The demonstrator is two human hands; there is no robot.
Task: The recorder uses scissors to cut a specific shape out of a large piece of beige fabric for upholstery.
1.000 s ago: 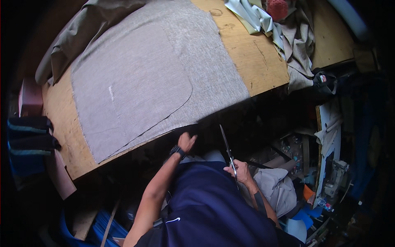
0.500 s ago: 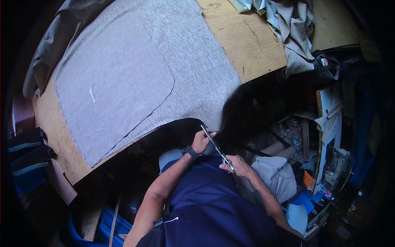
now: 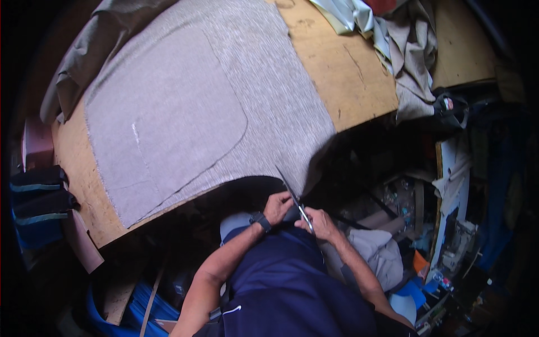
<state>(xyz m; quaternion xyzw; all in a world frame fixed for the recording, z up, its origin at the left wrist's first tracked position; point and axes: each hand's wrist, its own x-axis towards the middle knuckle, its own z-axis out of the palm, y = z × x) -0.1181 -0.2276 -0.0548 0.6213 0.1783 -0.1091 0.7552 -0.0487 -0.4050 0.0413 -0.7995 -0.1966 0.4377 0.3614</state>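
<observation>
Both hands, left hand (image 3: 277,206) and right hand (image 3: 319,223), pinch long steel scissors (image 3: 296,201) (blades nearly closed); better steady the grey woven fabric (image 3: 224,106) first.

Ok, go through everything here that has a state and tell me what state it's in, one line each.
Large grey knit fabric sheet: spread flat, near edge overhanging the table.
Long metal scissors: blades closed, tilted.
Right hand: gripping the scissors.
Left hand: touching the scissors.
Pale crumpled cloth pile: bunched up.
</observation>
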